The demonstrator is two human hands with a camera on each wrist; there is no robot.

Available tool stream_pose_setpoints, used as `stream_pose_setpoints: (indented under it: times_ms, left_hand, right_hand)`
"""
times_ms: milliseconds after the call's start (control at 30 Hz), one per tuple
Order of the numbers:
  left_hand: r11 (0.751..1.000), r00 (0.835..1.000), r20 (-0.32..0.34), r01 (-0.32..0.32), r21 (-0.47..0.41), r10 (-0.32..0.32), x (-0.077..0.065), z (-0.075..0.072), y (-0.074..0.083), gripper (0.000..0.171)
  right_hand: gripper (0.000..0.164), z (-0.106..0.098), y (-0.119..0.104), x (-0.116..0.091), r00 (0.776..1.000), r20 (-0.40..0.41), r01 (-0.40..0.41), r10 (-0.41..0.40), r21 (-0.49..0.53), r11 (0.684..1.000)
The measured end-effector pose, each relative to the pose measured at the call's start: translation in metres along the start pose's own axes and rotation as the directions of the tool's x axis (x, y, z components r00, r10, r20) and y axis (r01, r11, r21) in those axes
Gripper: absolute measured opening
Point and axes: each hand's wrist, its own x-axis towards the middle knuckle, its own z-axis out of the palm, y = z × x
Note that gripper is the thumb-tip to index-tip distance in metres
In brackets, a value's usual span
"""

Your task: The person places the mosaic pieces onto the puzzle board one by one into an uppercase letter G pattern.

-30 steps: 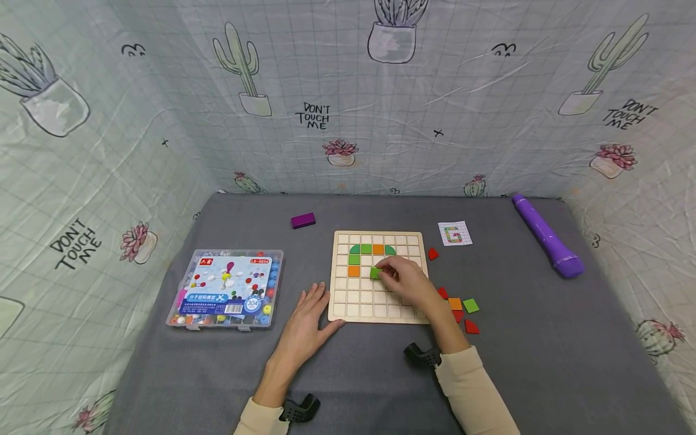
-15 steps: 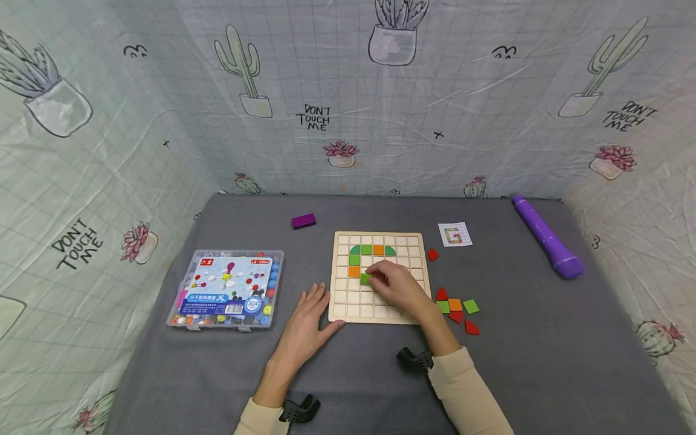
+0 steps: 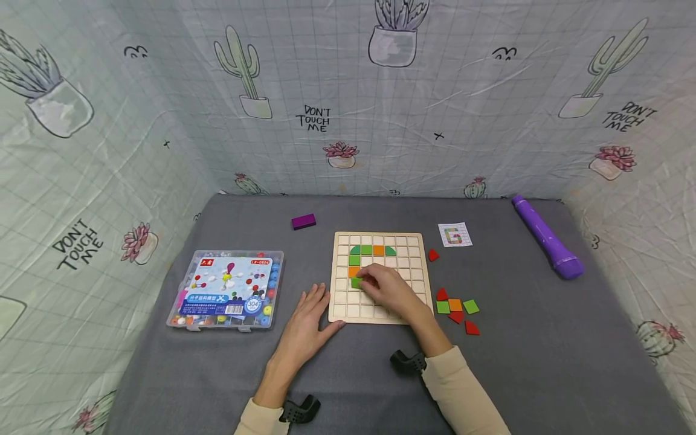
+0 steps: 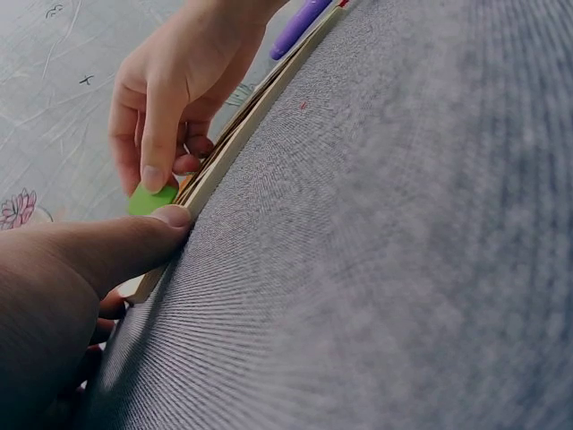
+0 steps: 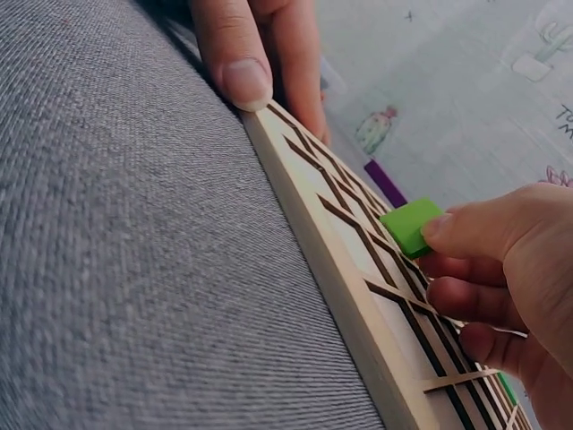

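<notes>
A wooden grid board (image 3: 380, 308) lies on the grey cloth. My right hand (image 3: 388, 289) pinches a light green square tile (image 5: 410, 226) between thumb and fingers, tilted over the board just below an orange tile (image 3: 353, 272). Above that orange one sits a green tile (image 3: 354, 260). The row at the top holds green and orange squares between two dark green rounded pieces. My left hand (image 3: 304, 329) lies at the board's lower left corner, its thumb touching the front edge (image 4: 170, 218) and its fingers stretched along the left side.
Loose red, orange and green tiles (image 3: 455, 306) lie right of the board, with a red piece (image 3: 432, 255) higher up. Behind are a pattern card (image 3: 455, 234) and a purple block (image 3: 303, 222). A clear parts box (image 3: 225, 290) stands left, a purple microphone (image 3: 546, 235) right.
My right hand has carried the green tile leftward and slightly down across the board, to below the orange tile. The left hand has stayed in place.
</notes>
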Motion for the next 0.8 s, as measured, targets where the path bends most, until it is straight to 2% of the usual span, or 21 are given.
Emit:
stream_pose_setpoints:
  times_ms: [800]
  left_hand:
    - [1.000,1.000,0.008,0.011,0.011,-0.011,-0.0001,0.0010,-0.0002,0.072]
  right_hand:
    - [0.014,0.0086,0.0009,0.0032,0.996,-0.020,0.084,-0.088,-0.138,0.987]
